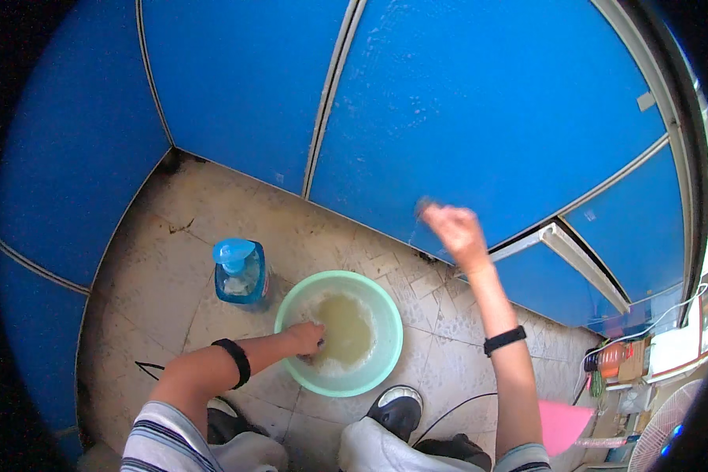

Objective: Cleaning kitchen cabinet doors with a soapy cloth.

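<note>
My right hand (455,230) is raised at the lower part of a blue wall panel (495,118), blurred, with a small dark grey object (426,206) at its fingertips, perhaps a scouring pad. Whitish suds and wet streaks mark this panel. Inside the rim of a pale green plastic basin (392,348) is my left hand (307,338), its fingers curled down. A dark spot shows at those fingers; I cannot tell if it is something held. Cloudy yellowish water (345,327) with foam at its edge fills the basin's bottom. Left of the basin stands a blue pump bottle (240,277).
Stained floor tiles (159,283) run up to the blue panels. On the right a metal-edged frame (584,265) juts from the wall. Beyond are a pink sheet (563,426), a fan (664,428) and an orange-brown container (612,360). A black cable (457,407) lies near my shoe (396,407).
</note>
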{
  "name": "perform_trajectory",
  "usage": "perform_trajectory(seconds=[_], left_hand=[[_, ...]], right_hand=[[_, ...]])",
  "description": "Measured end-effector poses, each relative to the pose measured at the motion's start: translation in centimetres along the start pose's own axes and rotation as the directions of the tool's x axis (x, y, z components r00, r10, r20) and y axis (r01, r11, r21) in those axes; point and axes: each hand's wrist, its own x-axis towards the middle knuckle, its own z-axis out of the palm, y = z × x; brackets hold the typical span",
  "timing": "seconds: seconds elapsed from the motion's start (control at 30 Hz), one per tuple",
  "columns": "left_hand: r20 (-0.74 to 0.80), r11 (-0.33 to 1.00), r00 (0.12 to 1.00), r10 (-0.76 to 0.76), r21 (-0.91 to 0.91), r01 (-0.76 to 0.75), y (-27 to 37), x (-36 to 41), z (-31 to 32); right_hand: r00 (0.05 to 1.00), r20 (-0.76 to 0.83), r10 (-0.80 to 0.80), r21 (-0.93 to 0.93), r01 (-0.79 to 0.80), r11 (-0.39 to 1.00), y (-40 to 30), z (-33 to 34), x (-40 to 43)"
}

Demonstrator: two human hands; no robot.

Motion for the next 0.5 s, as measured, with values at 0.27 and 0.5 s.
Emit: perform_trajectory(seconds=[0.27, 0.5], left_hand=[[0.051, 0.997, 0.998, -0.028, -0.066, 0.032, -0.1, -0.9, -0.9], [0.026, 0.999, 0.999, 0.037, 0.015, -0.037, 0.2, -0.3, -0.6]], right_hand=[[0.880, -0.459, -0.124, -0.135, 0.069, 0.988, 0.4, -3.7, 12.8], [0.984, 0.160, -0.075, -0.036, 0.081, 0.996, -2.1, 5.9, -0.1]])
